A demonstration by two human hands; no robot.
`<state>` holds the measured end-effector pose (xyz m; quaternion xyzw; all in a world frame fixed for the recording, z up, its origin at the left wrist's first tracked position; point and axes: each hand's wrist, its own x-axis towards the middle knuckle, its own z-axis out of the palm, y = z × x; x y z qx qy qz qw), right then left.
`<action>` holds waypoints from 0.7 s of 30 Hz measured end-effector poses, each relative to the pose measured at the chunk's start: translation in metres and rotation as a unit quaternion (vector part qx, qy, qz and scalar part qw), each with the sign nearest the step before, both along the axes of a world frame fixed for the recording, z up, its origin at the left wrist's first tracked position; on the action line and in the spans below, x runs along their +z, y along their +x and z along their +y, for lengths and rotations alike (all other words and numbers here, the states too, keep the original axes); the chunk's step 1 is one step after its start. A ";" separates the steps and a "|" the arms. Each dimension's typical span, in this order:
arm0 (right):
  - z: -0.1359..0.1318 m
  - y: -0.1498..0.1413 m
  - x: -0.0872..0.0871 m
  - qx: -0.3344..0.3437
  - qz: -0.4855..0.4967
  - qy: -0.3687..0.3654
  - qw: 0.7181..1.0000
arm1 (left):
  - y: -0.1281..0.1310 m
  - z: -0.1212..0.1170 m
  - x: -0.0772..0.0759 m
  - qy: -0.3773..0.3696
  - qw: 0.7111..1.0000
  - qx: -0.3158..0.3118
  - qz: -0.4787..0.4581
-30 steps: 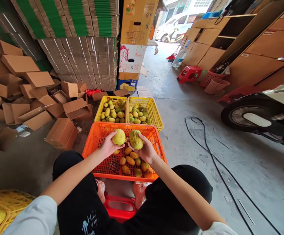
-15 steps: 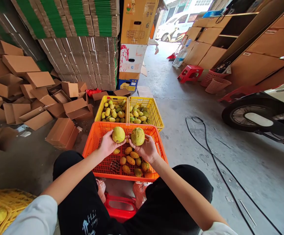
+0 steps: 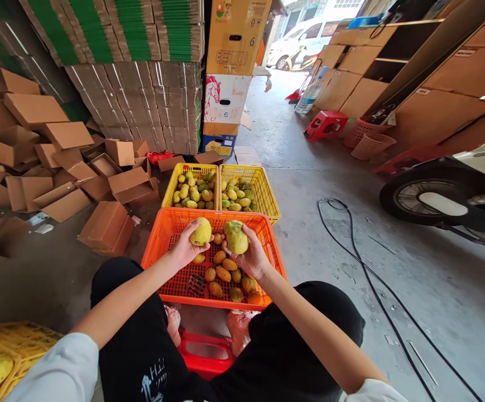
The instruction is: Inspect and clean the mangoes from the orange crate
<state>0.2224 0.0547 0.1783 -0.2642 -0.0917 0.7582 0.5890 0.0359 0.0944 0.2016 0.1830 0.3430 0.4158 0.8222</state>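
Note:
My left hand [image 3: 183, 247] is closed round a round yellow fruit [image 3: 201, 231], thumb along its upper side. In my right hand [image 3: 254, 258] is a yellow-green fruit [image 3: 236, 238] with a bumpy, greener top; the fingers are wrapped beneath it. Both fruits are held up side by side, a small gap apart, over an orange plastic crate [image 3: 155, 239]. Inside that crate lie several smaller orange-yellow fruits [image 3: 222, 273], mostly towards its right side. A dark, clear-looking piece of packaging [image 3: 196, 284] rests on the crate floor.
Two yellow crates [image 3: 274, 207] of green-yellow fruit stand just beyond the orange one. Another yellow crate [image 3: 20, 357] is at lower left. Open cardboard boxes [image 3: 105, 228] lie heaped on the left. A black cable [image 3: 361, 262] and a motorbike wheel [image 3: 413, 195] are on the right.
Both hands have turned the fruits in place, and the fingers now wrap further round them. The right fruit shows a different side, its bumpy top uppermost.

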 end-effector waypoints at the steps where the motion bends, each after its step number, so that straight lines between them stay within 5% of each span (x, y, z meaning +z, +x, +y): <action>1: 0.000 0.000 -0.001 -0.005 -0.006 -0.003 1.000 | 0.000 0.000 -0.001 0.001 1.000 -0.003 -0.002; 8: -0.002 -0.001 0.003 -0.033 -0.007 -0.023 0.999 | 0.001 0.000 -0.002 -0.005 1.000 -0.004 -0.004; 14: -0.001 0.002 0.005 0.016 0.045 -0.004 0.999 | 0.001 0.000 0.003 -0.045 0.997 0.042 -0.044; 21: 0.000 0.006 0.006 0.017 0.065 -0.020 0.998 | 0.001 0.000 0.008 -0.028 0.998 0.024 -0.046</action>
